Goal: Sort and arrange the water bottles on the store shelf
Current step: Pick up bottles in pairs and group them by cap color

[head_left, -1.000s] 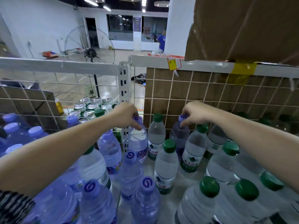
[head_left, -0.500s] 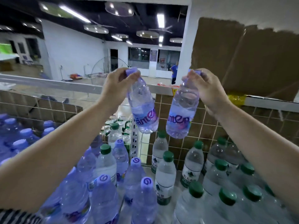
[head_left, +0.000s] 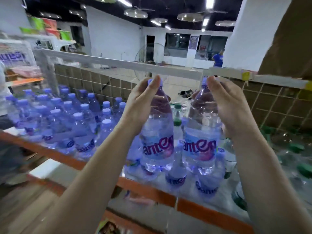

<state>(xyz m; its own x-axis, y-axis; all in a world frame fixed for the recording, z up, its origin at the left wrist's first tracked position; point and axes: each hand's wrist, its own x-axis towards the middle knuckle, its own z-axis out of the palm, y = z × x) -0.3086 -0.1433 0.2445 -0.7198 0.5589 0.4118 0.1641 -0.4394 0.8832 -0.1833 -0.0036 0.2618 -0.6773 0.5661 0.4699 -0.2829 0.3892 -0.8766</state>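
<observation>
Left bottle: a clear, purple-tinted water bottle [head_left: 157, 132] with a purple cap and purple lettering, held upright in the air over the front of the shelf.
Right bottle: the same kind [head_left: 201, 132], upright at about the same height, just beside the left bottle with a narrow gap between them.
Left hand: the hand [head_left: 141, 107] grips the left bottle's neck and shoulder from the left. Its fingers [head_left: 154, 83] are pressed together and reach up to the cap.
Right hand: the hand [head_left: 226, 107] grips the right bottle's neck from the right, fingers [head_left: 212, 84] together and closed on the cap.
Shelf: orange front edge [head_left: 148, 189], pale surface. A few standing bottles [head_left: 176, 173] of the same brand are directly below the two held ones.
Purple-capped rows: packed upright [head_left: 74, 115] on the shelf's left part.
Green-capped bottles: on the right [head_left: 297, 147], blurred.
Back panel: wire grid [head_left: 273, 107] over brown board, topped by a white rail [head_left: 118, 62].
Cardboard: a brown sheet [head_left: 290, 39] at the upper right.
</observation>
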